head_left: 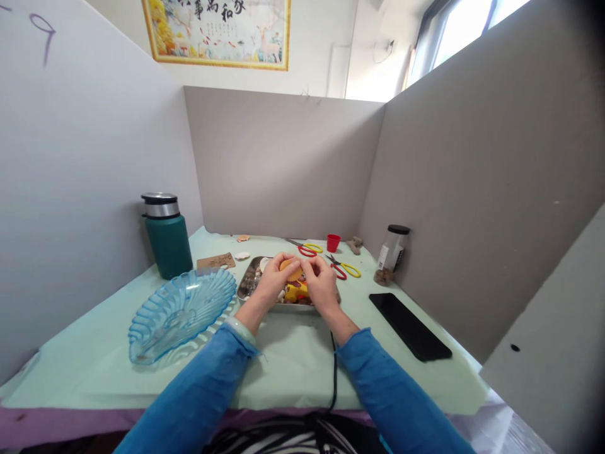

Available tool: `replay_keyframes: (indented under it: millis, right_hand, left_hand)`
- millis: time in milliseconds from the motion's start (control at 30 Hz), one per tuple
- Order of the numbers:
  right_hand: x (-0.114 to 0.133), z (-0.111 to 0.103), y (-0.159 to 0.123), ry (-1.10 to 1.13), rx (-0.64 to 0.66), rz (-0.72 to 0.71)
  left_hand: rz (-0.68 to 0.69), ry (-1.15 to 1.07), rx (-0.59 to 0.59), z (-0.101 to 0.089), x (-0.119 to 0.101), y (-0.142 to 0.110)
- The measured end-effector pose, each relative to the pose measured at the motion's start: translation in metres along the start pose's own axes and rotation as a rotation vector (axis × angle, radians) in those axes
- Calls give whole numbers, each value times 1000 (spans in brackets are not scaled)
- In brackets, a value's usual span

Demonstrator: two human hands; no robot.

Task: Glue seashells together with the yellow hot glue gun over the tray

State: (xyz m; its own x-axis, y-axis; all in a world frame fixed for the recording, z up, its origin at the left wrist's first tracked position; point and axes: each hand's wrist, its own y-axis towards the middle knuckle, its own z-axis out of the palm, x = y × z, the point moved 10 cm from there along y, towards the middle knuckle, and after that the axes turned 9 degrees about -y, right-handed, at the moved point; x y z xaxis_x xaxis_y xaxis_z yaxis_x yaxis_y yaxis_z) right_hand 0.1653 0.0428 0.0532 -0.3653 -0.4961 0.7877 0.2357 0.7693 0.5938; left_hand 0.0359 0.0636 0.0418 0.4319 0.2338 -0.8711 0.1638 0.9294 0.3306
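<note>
Over the metal tray (288,308), a flat, rounded orange shell (291,270) is held up between my two hands. My left hand (274,277) grips it from the left, thumb and fingers closed on it. On the other side, my right hand (321,284) is closed in a pinch at the shell's right edge. Below them in the tray lie a yellow tool (297,292), partly hidden, and a white shell (263,265) among small mixed pieces. Fingers cover part of the orange shell.
At left are a blue shell-shaped dish (184,309), a green bottle (167,243) and a brown board (216,261). Behind lie two pairs of scissors (350,270) and a red cup (333,243). At right are a jar (391,255), a phone (409,326); a black cable (335,372) runs forward.
</note>
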Motion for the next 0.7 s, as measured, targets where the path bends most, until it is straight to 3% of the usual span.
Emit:
replay_keyframes:
  millis: [233,333,433,567,700]
  right_hand:
    - [1,3,0,-141,-6,-31]
    - [4,6,3,-211,43,-84]
    - [3,9,9,-396,172,-143]
    - [-19,16,9,-696,470,-114]
    - [-25,19,2,-844,579,-121]
  left_hand:
    - [-47,-17,-1,-2,5,0]
    - [-43,-15,-55,-12,4,3]
    - [-18,6,-168,-32,1,9]
    - [-5,82,-344,-60,-2,13]
    - [-26,144,-403,-71,0,14]
